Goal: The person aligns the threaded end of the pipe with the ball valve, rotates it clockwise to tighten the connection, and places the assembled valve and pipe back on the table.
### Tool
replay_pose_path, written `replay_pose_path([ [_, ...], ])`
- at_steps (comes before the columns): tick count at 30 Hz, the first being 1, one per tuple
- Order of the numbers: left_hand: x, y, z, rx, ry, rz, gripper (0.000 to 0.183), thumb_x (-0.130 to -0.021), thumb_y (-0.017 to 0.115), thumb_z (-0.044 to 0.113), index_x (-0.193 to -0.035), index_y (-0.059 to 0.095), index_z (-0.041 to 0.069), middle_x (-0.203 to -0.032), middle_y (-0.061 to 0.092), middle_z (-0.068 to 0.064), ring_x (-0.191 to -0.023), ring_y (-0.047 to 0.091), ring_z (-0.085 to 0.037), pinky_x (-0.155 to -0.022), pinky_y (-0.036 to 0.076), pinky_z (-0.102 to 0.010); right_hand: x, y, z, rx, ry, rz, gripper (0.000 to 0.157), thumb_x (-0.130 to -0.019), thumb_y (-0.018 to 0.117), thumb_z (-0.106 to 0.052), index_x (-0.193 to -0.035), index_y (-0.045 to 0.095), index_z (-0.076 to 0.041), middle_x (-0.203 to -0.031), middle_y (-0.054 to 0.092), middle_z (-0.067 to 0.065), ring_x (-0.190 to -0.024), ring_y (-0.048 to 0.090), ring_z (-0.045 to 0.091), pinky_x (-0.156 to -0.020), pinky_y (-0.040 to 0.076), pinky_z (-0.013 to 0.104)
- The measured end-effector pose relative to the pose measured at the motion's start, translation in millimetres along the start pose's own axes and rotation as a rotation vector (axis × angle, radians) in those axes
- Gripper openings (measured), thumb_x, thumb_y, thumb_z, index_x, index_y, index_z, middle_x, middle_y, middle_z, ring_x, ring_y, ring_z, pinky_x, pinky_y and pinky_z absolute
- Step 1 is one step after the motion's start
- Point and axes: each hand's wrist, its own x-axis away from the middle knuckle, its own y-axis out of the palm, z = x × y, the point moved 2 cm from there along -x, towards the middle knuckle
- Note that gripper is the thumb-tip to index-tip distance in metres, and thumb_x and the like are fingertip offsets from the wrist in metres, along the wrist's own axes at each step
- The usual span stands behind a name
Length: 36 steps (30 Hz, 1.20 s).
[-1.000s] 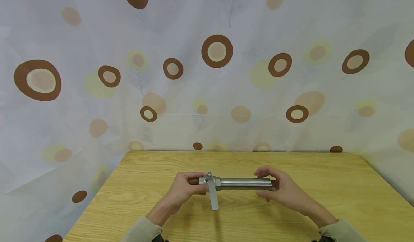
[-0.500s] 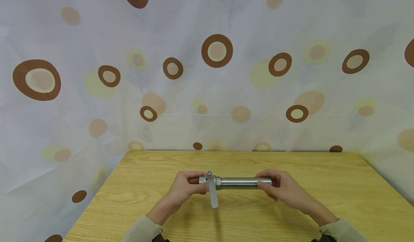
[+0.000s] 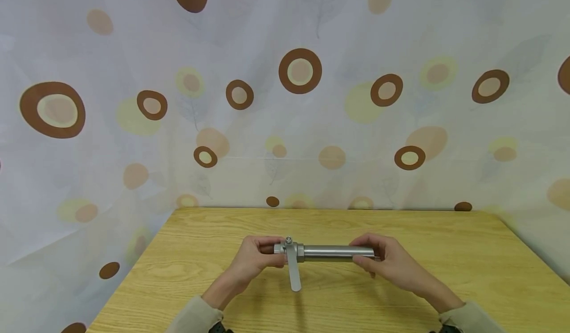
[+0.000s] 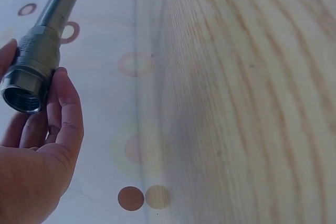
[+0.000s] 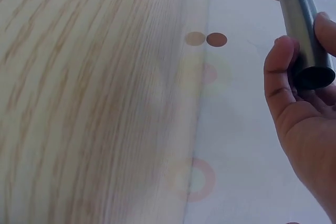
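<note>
A steel ball valve (image 3: 288, 249) with a flat lever handle (image 3: 294, 273) is joined to a straight metal pipe (image 3: 334, 253), and both are held level above the table. My left hand (image 3: 251, 259) grips the valve body at its left end, thumb in front and fingers behind. In the left wrist view the threaded open end (image 4: 23, 95) of the valve faces the camera. My right hand (image 3: 387, 259) pinches the free right end of the pipe between thumb and fingers. That end's dark opening (image 5: 314, 77) shows in the right wrist view. The lever hangs down toward me.
Below the hands lies a wood-grain table (image 3: 213, 293), its back edge against a patterned cloth (image 3: 331, 100) with brown and beige circles. The cloth also rises along both sides of the table.
One second ago my right fingers were spread around the pipe end; half a second ago they closed on it, and now the thumb sits slightly lower. The left hand and valve stay put.
</note>
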Motion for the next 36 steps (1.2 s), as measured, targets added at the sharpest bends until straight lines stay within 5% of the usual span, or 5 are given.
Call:
replay_pose_path([
  [4, 0.1, -0.2, -0.3, 0.001, -0.003, 0.005, 0.045, -0.09, 0.08, 0.0, -0.132, 0.068, -0.009, -0.117, 0.076, -0.018, -0.095, 0.075, -0.019, -0.085, 0.063, -0.036, -0.2, 0.4, -0.9, 0.018, 0.069, 0.017, 0.029, -0.109, 0.061, -0.015, -0.128, 0.064, 0.007, -0.085, 0.062, 0.019, -0.062, 0.053, 0.028, -0.056, 0.052, 0.041],
  [12, 0.3, 0.1, -0.2, 0.003, 0.001, 0.006, 0.044, -0.09, 0.08, 0.001, -0.131, 0.069, -0.009, -0.116, 0.076, -0.017, -0.097, 0.075, -0.019, -0.085, 0.063, -0.035, 0.6, 2.8, -0.8, -0.022, -0.015, 0.019, 0.035, -0.101, 0.071, -0.002, -0.131, 0.056, 0.008, -0.118, 0.06, 0.026, -0.062, 0.054, 0.021, -0.052, 0.051, 0.038],
  [23, 0.5, -0.2, -1.0, -0.005, -0.003, 0.002, 0.044, -0.089, 0.08, -0.001, -0.131, 0.069, -0.009, -0.116, 0.076, -0.018, -0.095, 0.075, -0.018, -0.085, 0.063, -0.035, -0.1, 1.1, 1.6, 0.026, 0.054, 0.031, 0.029, -0.109, 0.061, -0.014, -0.128, 0.064, 0.008, -0.078, 0.06, 0.013, -0.059, 0.053, 0.028, -0.054, 0.052, 0.04],
  [30, 0.8, 0.3, -1.3, -0.001, -0.014, 0.004, 0.044, -0.09, 0.08, 0.001, -0.132, 0.069, -0.008, -0.116, 0.076, -0.018, -0.097, 0.075, -0.019, -0.086, 0.063, -0.037, 0.3, 3.4, 2.9, 0.001, -0.008, 0.047, 0.038, -0.1, 0.073, -0.004, -0.133, 0.056, 0.002, -0.119, 0.06, 0.023, -0.061, 0.053, 0.016, -0.05, 0.049, 0.035],
  [36, 0.8, 0.0, -0.9, 0.003, -0.01, 0.006, 0.044, -0.09, 0.081, 0.0, -0.131, 0.069, -0.008, -0.117, 0.076, -0.018, -0.098, 0.075, -0.02, -0.085, 0.063, -0.037, -1.0, 3.7, 2.2, -0.018, -0.04, 0.028, 0.03, -0.101, 0.07, -0.002, -0.127, 0.058, 0.007, -0.11, 0.062, 0.025, -0.065, 0.057, 0.019, -0.051, 0.052, 0.041],
])
